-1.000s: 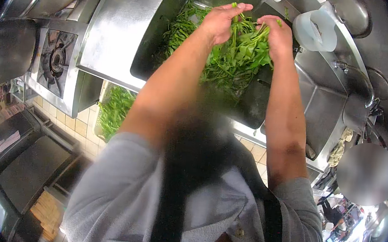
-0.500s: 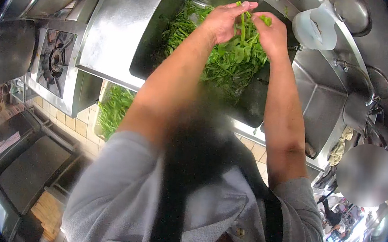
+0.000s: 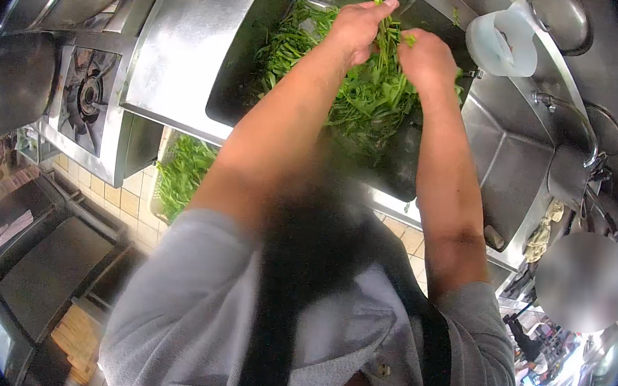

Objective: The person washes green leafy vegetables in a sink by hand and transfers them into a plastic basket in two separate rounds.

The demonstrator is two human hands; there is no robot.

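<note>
A dark metal sink [image 3: 221, 93] holds a heap of long-stemmed leafy greens [image 3: 372, 98], partly in water. My left hand [image 3: 356, 32] is closed around a bunch of their stems, with the pale cut ends poking out beside the thumb. On the other side of the bunch, my right hand [image 3: 428, 61] is closed with bits of green showing at its fingertips. Its back hides most of what the fingers grip. Leaves hang down between both hands onto the heap.
Below the counter's left edge, a basket of more greens [image 3: 187, 173] stands by the tiled floor. A translucent plastic jug [image 3: 502, 44] hangs or rests beside the sink, near a second basin [image 3: 512, 161] and a faucet [image 3: 559, 110]. A stove burner [image 3: 91, 95] is at the left.
My right hand has shifted slightly down and turned, its back now facing up with fingers curled more. My left hand has tightened around the stems, its fingers less spread.
</note>
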